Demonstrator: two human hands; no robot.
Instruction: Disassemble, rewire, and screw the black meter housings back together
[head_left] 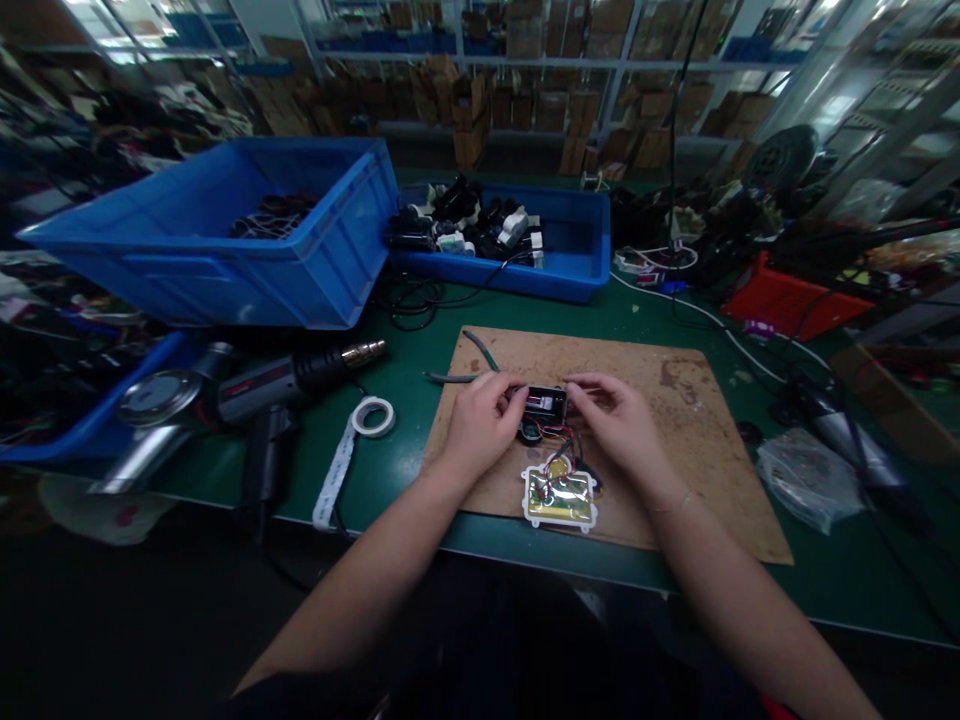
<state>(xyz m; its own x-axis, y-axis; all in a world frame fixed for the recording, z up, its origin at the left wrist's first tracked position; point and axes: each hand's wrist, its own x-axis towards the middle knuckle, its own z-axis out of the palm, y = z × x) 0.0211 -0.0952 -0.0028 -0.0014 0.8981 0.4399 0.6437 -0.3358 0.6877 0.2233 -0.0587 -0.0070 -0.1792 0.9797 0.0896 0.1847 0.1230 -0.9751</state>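
Between my two hands is a small black plastic housing (545,402) with its inside facing up. My left hand (486,418) is closed on its left end, thumb and fingers pinching it. At its right end my right hand (613,420) grips the edge between thumb and forefinger. Thin coloured wires run from the housing down to a white-framed panel (560,498) with a yellow film face, which lies on the brown board (675,440). A small round black part (530,433) sits just below the housing. Pliers with dark green handles (480,350) lie partly behind my left hand.
Left on the green bench are a heat gun (277,390) and a roll of white tape (373,417). Behind stand a large blue bin (247,270) and a blue tray (577,270) of black and white parts. To the right lie a plastic bag (810,475) and a red box (795,300).
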